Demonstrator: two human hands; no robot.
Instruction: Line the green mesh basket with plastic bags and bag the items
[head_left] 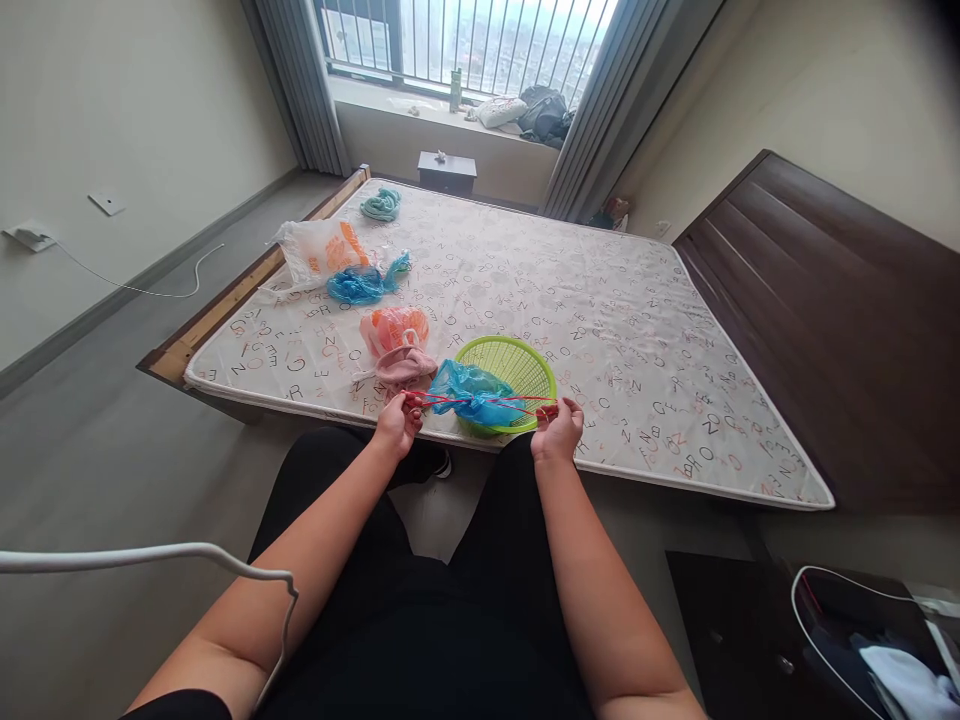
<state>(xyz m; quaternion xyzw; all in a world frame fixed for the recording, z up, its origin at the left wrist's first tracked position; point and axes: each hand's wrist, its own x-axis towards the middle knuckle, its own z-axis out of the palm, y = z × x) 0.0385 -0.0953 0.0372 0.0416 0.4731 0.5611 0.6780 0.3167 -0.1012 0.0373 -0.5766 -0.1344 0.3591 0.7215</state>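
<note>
My left hand (400, 422) and my right hand (559, 428) each pinch one end of a thin red string (525, 399), drawn out nearly straight between them. Where the string crosses the middle, a blue plastic bag (472, 392) is gathered up against it; whether it is knotted there I cannot make out. Behind and below the bag sits a lime-green plastic basket (534, 375) at the mattress's near edge. Close to my left hand lies a crumpled pink cloth (405, 366), beside an orange and white plastic bag (394, 328).
The mattress (600, 330) with printed letters bears a white bag with orange print (322, 250), another blue bag (356, 285) and a teal cloth bundle (381, 204). A dark headboard (825, 320) stands right. A white cable (150, 556) crosses near my left arm.
</note>
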